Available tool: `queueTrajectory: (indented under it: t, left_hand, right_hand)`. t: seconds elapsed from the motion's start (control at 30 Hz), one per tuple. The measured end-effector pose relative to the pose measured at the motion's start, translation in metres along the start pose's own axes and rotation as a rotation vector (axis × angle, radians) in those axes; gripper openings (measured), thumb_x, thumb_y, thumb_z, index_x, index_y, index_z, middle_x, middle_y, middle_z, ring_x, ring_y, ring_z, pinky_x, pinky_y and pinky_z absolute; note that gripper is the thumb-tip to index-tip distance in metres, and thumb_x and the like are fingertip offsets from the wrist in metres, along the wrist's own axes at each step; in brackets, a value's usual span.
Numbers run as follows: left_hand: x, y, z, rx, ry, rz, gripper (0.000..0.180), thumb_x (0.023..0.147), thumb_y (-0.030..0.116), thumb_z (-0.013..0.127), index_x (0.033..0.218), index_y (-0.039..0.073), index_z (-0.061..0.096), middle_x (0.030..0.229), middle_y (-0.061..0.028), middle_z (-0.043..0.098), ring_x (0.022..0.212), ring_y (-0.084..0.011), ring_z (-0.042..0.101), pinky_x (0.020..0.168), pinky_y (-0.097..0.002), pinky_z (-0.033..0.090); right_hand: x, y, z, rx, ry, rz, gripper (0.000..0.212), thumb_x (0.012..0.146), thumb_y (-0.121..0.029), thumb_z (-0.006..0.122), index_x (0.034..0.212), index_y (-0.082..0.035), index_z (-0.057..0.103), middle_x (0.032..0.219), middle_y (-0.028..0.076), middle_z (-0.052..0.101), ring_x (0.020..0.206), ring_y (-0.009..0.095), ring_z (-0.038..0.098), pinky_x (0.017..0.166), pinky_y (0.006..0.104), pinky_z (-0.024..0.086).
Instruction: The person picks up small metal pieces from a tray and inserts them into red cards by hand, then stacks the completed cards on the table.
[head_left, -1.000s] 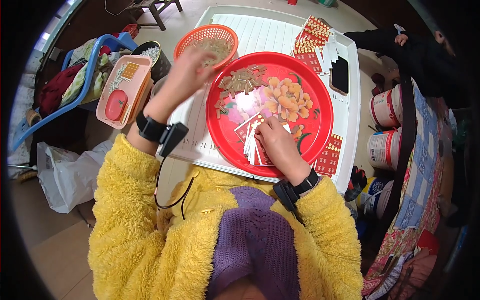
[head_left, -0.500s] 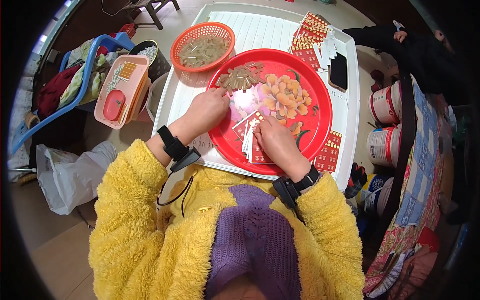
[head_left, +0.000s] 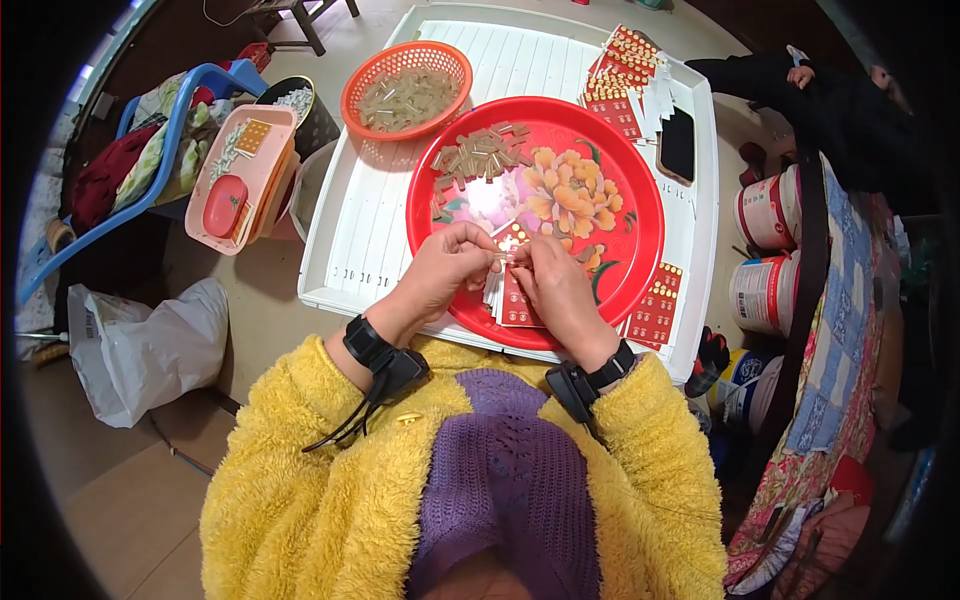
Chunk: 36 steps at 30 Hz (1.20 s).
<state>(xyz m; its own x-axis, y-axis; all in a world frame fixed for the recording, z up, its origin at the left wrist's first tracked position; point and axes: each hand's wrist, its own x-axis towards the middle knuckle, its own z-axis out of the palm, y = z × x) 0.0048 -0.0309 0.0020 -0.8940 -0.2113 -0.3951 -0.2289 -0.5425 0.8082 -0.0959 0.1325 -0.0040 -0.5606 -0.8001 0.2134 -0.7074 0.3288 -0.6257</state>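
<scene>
My left hand pinches a small clear tube by its end over a red round tray with a flower print. Close against it, the fingertips of my right hand are pinched at the tube's other end; what they hold is too small to tell. Below both hands lie red cards with gold dots and white edges, partly covered by my fingers. A pile of similar clear tubes sits at the tray's upper left.
Behind the tray, an orange basket holds more tubes. More red cards and a black phone lie on the white table. Left stand a pink tub and a white bag. Another person's hand shows far right.
My left hand has moved from the tube pile down and right, bringing a tube to my right hand. My right hand has shifted only slightly.
</scene>
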Motion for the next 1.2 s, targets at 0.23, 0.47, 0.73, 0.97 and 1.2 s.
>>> queueTrajectory:
  t: [0.23, 0.47, 0.73, 0.97, 1.2]
  left_hand:
    - [0.001, 0.003, -0.002, -0.2, -0.022, -0.035, 0.014, 0.091, 0.003, 0.058, 0.104, -0.001, 0.06, 0.083, -0.0056, 0.064, 0.064, -0.0074, 0.052, 0.058, -0.0194, 0.042]
    - [0.005, 0.0, -0.005, -0.258, -0.013, -0.085, 0.017, 0.091, 0.002, 0.054, 0.106, -0.002, 0.061, 0.085, -0.0082, 0.065, 0.065, -0.0094, 0.054, 0.06, -0.0205, 0.045]
    - [0.003, -0.004, 0.0, -0.28, 0.004, -0.125, 0.019, 0.092, 0.002, 0.053, 0.108, -0.003, 0.061, 0.086, -0.0074, 0.064, 0.066, -0.0089, 0.054, 0.062, -0.0205, 0.046]
    - [0.003, -0.006, 0.001, -0.277, 0.0, -0.114, 0.019, 0.092, 0.001, 0.052, 0.109, -0.003, 0.06, 0.086, -0.0074, 0.064, 0.067, -0.0089, 0.054, 0.062, -0.0206, 0.046]
    - [0.004, -0.008, -0.001, -0.297, -0.001, -0.108, 0.019, 0.093, 0.001, 0.051, 0.109, -0.004, 0.06, 0.086, -0.0077, 0.064, 0.067, -0.0096, 0.054, 0.062, -0.021, 0.047]
  right_hand:
    - [-0.004, -0.001, -0.001, -0.134, -0.005, -0.075, 0.01, 0.084, -0.008, 0.065, 0.094, -0.006, 0.062, 0.092, 0.011, 0.059, 0.078, 0.03, 0.064, 0.063, 0.0383, 0.053]
    - [-0.005, 0.0, -0.006, -0.22, -0.012, -0.268, 0.012, 0.08, -0.006, 0.061, 0.093, -0.005, 0.06, 0.092, 0.011, 0.059, 0.079, 0.028, 0.065, 0.063, 0.0356, 0.054]
    - [-0.004, 0.005, -0.003, -0.184, 0.043, -0.283, 0.016, 0.081, -0.007, 0.063, 0.097, -0.006, 0.064, 0.095, 0.009, 0.063, 0.08, 0.027, 0.066, 0.065, 0.034, 0.055]
    - [-0.003, 0.002, -0.006, -0.13, -0.038, -0.122, 0.018, 0.082, -0.008, 0.063, 0.099, -0.007, 0.065, 0.094, 0.008, 0.063, 0.081, 0.026, 0.065, 0.065, 0.0343, 0.055]
    - [-0.006, 0.003, -0.008, -0.225, 0.007, -0.307, 0.022, 0.08, -0.006, 0.062, 0.102, -0.008, 0.066, 0.096, 0.008, 0.064, 0.083, 0.025, 0.066, 0.066, 0.0325, 0.055]
